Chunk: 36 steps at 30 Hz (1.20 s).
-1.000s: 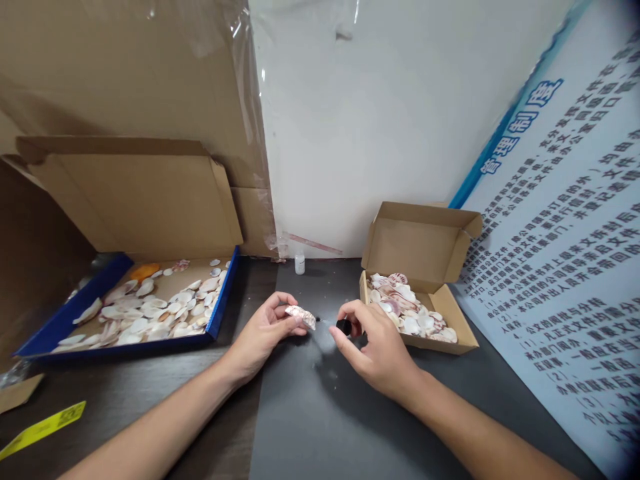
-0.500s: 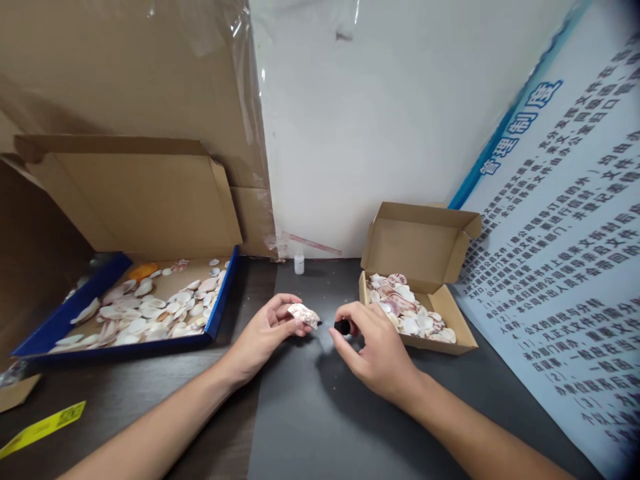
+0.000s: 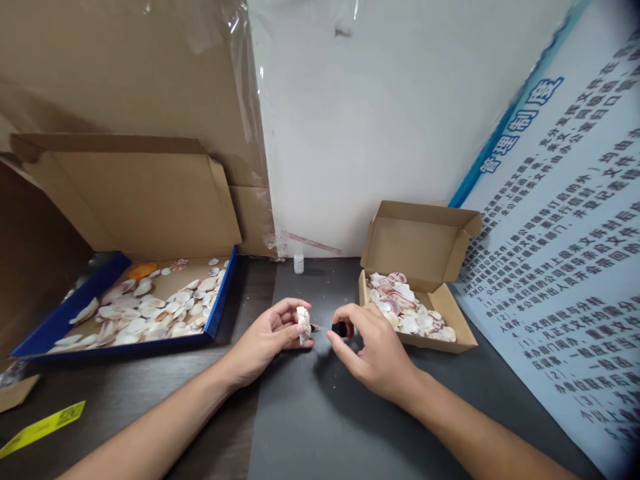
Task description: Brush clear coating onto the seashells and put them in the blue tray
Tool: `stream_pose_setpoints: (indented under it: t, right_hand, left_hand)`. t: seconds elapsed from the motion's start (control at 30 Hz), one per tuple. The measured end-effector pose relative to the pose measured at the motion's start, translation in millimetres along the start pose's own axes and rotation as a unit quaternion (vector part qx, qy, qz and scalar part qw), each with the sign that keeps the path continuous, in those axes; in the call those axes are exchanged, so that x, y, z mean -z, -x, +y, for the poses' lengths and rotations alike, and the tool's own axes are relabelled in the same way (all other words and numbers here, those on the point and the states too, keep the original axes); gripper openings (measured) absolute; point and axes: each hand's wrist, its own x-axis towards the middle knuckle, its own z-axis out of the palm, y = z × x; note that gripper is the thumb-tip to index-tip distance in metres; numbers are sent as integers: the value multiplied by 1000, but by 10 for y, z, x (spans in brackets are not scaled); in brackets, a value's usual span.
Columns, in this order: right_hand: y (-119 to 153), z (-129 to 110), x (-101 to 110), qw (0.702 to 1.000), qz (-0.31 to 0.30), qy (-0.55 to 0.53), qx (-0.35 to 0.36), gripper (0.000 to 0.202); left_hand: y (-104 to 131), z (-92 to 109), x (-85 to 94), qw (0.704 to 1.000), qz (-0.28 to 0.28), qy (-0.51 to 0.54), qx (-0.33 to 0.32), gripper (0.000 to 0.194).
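Note:
My left hand (image 3: 267,339) pinches a whitish, brown-speckled seashell (image 3: 304,325) between thumb and fingers, holding it upright above the grey mat. Just right of it, my right hand (image 3: 373,340) grips a small black cap (image 3: 342,330) between thumb and fingertips. A thin stem, hard to make out, seems to reach from the cap toward the shell, where a small dark tip (image 3: 314,327) shows beside it. Whether the tip touches the shell cannot be told. Behind both hands a small white bottle (image 3: 299,264) stands by the wall.
A blue-edged cardboard box (image 3: 220,307) full of loose shells lies open at left. A smaller brown box (image 3: 467,327) with shells stands open behind my right hand. A yellow label strip (image 3: 40,430) is at lower left. A printed poster (image 3: 545,220) lines the right side.
My left hand has turned the shell from lying sideways to upright. The black cap has tilted slightly in my right hand, which has barely moved.

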Motion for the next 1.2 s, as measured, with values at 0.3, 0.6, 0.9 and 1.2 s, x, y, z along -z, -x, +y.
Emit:
stream_pose_setpoints:
  t: [0.3,0.6,0.9,1.2]
  right_hand:
    - [0,-10,3,1000,21,11,-3,6]
    - [3,-4,5,1000,19,-16,4,7]
    - [9,13,8,999,20,-43,-1,7]
    - [6,25,-4,1000,13,-11,-13,5]
  left_hand:
    - [15,0,-6,999,-18,-25,14,38]
    - [-5,-9,18,998,-41,-55,3,36]
    - [7,5,3,997,-39,-61,3,37]
    - [9,15,-4,996,-42,-72,-11,38]
